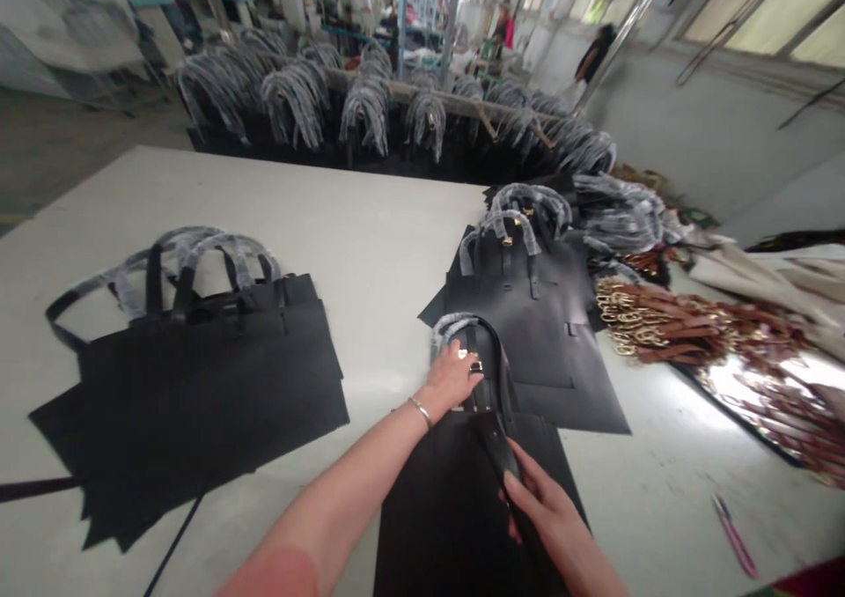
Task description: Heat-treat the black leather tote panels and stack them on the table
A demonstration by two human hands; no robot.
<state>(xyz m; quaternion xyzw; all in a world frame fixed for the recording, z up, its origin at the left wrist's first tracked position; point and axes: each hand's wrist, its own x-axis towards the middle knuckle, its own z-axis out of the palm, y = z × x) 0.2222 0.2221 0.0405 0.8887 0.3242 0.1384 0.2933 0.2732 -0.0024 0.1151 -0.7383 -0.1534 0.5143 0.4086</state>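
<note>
In front of me a black leather bag panel [455, 509] lies flat, its plastic-wrapped handle [455, 320] arching away from me. My left hand [454, 377], a bangle at its wrist, is closed on the handle beside a gold buckle [475, 366]. Lower right, my right hand [545, 504] grips a black leather strap [492, 443] between thumb and fingers. The strap's lower end is partly hidden by that hand. Just beyond lie more black panels [541, 333] with wrapped handles and gold fittings.
A stack of black panels with handles [211, 394] lies at left on the white table [376, 227]. Brown straps with gold hardware [660, 320] are heaped at right, near pink-handled snips [734, 535]. Behind, many wrapped handles hang over a rail [455, 99].
</note>
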